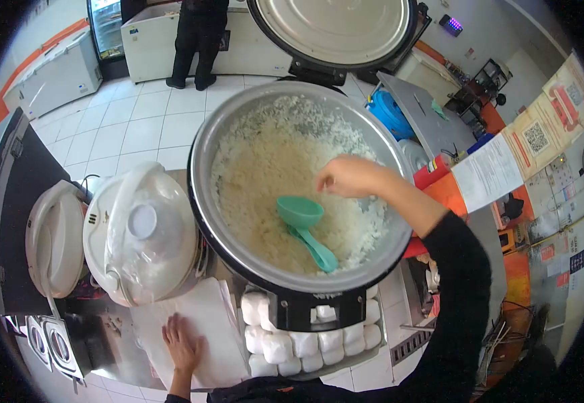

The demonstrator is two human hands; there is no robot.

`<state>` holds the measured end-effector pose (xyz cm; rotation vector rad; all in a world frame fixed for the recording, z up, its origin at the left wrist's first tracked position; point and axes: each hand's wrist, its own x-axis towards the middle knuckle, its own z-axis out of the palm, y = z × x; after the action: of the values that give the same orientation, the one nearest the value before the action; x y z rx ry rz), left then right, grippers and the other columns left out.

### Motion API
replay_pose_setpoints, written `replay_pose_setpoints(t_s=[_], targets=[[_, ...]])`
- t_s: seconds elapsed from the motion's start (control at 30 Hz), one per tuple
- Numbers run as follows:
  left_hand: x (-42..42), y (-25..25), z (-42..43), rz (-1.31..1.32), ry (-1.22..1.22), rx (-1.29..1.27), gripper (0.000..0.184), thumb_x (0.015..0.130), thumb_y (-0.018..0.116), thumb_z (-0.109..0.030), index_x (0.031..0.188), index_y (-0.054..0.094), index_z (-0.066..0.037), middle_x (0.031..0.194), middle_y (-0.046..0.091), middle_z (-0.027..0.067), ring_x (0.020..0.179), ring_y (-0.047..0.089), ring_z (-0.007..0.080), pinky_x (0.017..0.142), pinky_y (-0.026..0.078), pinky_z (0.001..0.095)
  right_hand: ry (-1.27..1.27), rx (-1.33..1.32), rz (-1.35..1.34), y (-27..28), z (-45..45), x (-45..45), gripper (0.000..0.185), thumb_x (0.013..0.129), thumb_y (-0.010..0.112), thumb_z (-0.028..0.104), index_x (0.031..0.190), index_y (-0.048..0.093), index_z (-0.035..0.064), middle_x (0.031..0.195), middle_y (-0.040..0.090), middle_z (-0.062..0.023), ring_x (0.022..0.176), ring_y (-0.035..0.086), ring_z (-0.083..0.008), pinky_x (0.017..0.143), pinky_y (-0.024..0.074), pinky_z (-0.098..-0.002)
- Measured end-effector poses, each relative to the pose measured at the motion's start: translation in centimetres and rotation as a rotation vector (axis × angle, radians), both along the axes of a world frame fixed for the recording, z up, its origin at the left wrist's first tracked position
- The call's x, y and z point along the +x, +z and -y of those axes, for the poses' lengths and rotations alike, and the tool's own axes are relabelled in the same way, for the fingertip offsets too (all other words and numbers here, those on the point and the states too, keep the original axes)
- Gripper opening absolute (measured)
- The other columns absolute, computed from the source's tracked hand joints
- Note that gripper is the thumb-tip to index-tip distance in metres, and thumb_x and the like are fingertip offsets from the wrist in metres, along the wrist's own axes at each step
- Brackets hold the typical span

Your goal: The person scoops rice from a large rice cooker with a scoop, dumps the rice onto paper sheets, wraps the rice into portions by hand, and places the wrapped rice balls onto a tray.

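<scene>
A large round cooker pot (201, 195) stands open, with white rice (265, 161) covering its bottom and clinging to its wall. On the rice lies a green scoop (300, 211), its handle pointing down and right. My right hand (349, 176) is over the rice, just above and right of the scoop and apart from it, its fingers curled together; whether they hold anything is too small to tell. My left hand (182, 346) lies flat with fingers spread on white paper sheets (215, 322) at the lower left.
The raised lid (336, 30) is behind the pot. Two closed white cookers (147, 232) stand at the left. White wrapped bundles (277, 348) fill a tray below the pot. A blue container (391, 114) is at the right. A person (198, 40) stands by a freezer.
</scene>
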<state>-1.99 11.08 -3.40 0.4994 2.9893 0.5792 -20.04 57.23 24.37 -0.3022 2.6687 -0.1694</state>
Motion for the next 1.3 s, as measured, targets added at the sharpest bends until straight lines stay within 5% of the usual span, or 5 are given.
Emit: replay_pose_setpoints(t_s=[0.13, 0.33, 0.53, 0.7, 1.3], targets=[[-0.1, -0.2, 0.0, -0.044, -0.015, -0.005, 0.062, 0.071, 0.058, -0.035, 0.121, 0.041, -0.001, 0.128, 0.039, 0.0198, 0.123, 0.031, 0.0361, 0.102, 0.017, 0.0531, -0.355, 0.258, 0.841, -4.2, 5.4, -1.3, 0.044, 0.083, 0.050, 0.043, 0.075, 0.065, 0.0024, 0.071, 0.065, -0.0078, 0.061, 0.061, -0.0191, 0.061, 0.0494, -0.0328], [0.0, -0.4, 0.3, -0.012, 0.003, 0.012, 0.063, 0.072, 0.058, -0.037, 0.121, 0.041, -0.001, 0.127, 0.039, 0.0196, 0.121, 0.033, 0.0363, 0.100, 0.019, 0.0546, -0.338, 0.184, 0.589, -4.5, 5.5, 0.9, 0.053, 0.073, 0.057, 0.053, 0.064, 0.063, 0.0006, 0.072, 0.063, -0.0116, 0.056, 0.058, -0.0219, 0.057, 0.0465, -0.0322], [-1.0, 1.8, -0.5, 0.157, 0.021, 0.016, 0.061, 0.069, 0.062, -0.032, 0.118, 0.040, -0.002, 0.128, 0.035, 0.0226, 0.120, 0.031, 0.0389, 0.097, 0.021, 0.0563, -0.173, 0.241, -0.174, -0.2, -0.2, -1.7, 0.041, 0.066, 0.069, 0.016, 0.095, 0.046, -0.0017, 0.069, 0.059, -0.0188, 0.064, 0.060, -0.0329, 0.055, 0.0458, -0.0395], [-1.9, 4.1, -3.5, 0.171, 0.017, 0.166, 0.064, 0.066, 0.066, -0.023, 0.120, 0.039, -0.003, 0.130, 0.032, 0.0225, 0.119, 0.031, 0.0392, 0.097, 0.020, 0.0550, -0.211, 0.476, -0.569, -3.2, 0.4, -6.0, 0.021, 0.079, 0.045, 0.006, 0.099, 0.042, -0.0002, 0.072, 0.060, -0.0203, 0.066, 0.061, -0.0379, 0.056, 0.0486, -0.0460], [-1.8, 3.3, -7.1, 0.236, -0.052, 0.433, 0.060, 0.076, 0.060, -0.015, 0.129, 0.035, -0.006, 0.135, 0.029, 0.0214, 0.120, 0.030, 0.0410, 0.099, 0.024, 0.0493, 0.212, 0.602, 0.267, -5.7, 2.1, -7.3, 0.026, 0.078, 0.051, 0.014, 0.102, 0.056, 0.0101, 0.085, 0.063, -0.0132, 0.078, 0.063, -0.0301, 0.061, 0.0493, -0.0390]])
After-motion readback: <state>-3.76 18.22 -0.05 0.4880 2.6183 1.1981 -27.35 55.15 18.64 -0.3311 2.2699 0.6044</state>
